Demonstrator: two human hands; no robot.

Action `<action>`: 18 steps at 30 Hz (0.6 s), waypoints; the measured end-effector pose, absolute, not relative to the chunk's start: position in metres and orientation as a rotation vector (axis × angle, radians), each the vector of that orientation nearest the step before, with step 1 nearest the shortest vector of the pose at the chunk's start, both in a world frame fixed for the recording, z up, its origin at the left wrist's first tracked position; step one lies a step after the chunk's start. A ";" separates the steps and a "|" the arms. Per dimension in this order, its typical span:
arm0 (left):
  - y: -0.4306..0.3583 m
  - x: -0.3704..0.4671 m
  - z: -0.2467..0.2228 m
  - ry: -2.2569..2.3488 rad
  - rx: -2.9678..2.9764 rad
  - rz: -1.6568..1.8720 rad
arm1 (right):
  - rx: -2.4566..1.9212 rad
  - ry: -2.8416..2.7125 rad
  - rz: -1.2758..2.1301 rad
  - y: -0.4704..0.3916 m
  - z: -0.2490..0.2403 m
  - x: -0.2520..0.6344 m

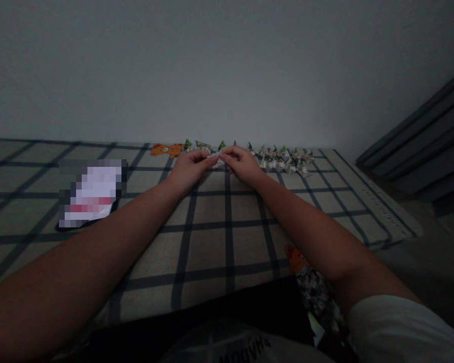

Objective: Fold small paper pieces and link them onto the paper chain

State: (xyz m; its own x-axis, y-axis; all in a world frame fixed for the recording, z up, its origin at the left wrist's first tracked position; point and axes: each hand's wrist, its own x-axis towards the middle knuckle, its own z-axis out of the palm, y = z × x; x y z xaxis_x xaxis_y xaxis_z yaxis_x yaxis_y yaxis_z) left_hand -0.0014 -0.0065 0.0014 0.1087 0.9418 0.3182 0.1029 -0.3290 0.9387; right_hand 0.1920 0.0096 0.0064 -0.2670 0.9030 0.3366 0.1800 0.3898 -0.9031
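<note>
1. Head view, nearest edge: a white sleeve (404, 327) covers the right upper arm, and a dark cloth with pale lettering lies across the lap.
2. Just beyond, by the right elbow, a patterned paper bundle (320, 297) rests at the near edge of the checked sheet (212, 242), next to an orange bear print (295, 258).
3. Both bare forearms stretch forward over the sheet and meet near its far side.
4. To the left, mid-distance, a blurred pale object (93, 191) lies on the sheet, well apart from the arms.
5. Left hand (189, 166) and right hand (242, 164) face each other, fingertips pressed together on a small folded paper piece (216, 160) pinched between them, just above the sheet.
6. Behind the hands, a row of folded paper pieces (283, 160) runs along the far edge, with another orange bear print (166, 149) at its left end.
7. Farthest, a plain grey wall (227, 65) rises behind.
</note>
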 end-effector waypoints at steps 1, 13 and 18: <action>-0.006 -0.001 0.001 1.056 1.575 1.333 | -0.956 -1.704 0.964 0.010 0.006 0.192; -0.004 -0.004 -0.002 1.008 1.628 1.216 | -0.972 -1.832 0.960 0.018 -0.001 0.203; -0.002 -0.003 -0.005 1.017 1.585 1.312 | -0.980 -1.811 0.972 0.018 -0.001 0.201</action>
State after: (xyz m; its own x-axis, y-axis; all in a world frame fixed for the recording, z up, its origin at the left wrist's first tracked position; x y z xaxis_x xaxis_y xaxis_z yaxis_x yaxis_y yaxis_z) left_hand -0.0030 -0.0017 -0.0050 0.1303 0.9370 0.3243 0.0809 -0.3360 0.9384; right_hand 0.2013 0.0183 -0.0015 -0.3438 0.8891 0.3023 0.2398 0.3943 -0.8871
